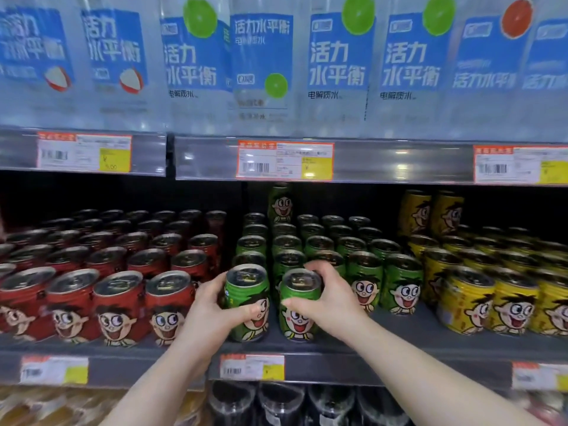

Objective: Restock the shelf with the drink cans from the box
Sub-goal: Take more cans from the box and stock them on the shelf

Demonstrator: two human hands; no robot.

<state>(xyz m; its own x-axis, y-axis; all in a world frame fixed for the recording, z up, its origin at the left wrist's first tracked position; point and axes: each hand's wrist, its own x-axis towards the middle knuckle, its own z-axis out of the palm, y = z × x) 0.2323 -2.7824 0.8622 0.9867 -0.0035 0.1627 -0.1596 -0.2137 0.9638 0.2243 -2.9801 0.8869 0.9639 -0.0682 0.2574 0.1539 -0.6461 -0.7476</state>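
Note:
Two green drink cans with a cartoon face stand at the front edge of the middle shelf (338,342). My left hand (212,305) grips the left green can (247,298) around its side. My right hand (325,298) grips the right green can (299,305), fingers curled over its rim and thumb across its front. Behind them stand several more green cans (365,278) in rows. The box is not in view.
Red cans (120,299) fill the shelf to the left, yellow cans (507,302) to the right. Large bottles with blue labels (264,63) stand on the shelf above. Price tags (284,159) line the shelf rails. Dark bottles (307,404) sit on the shelf below.

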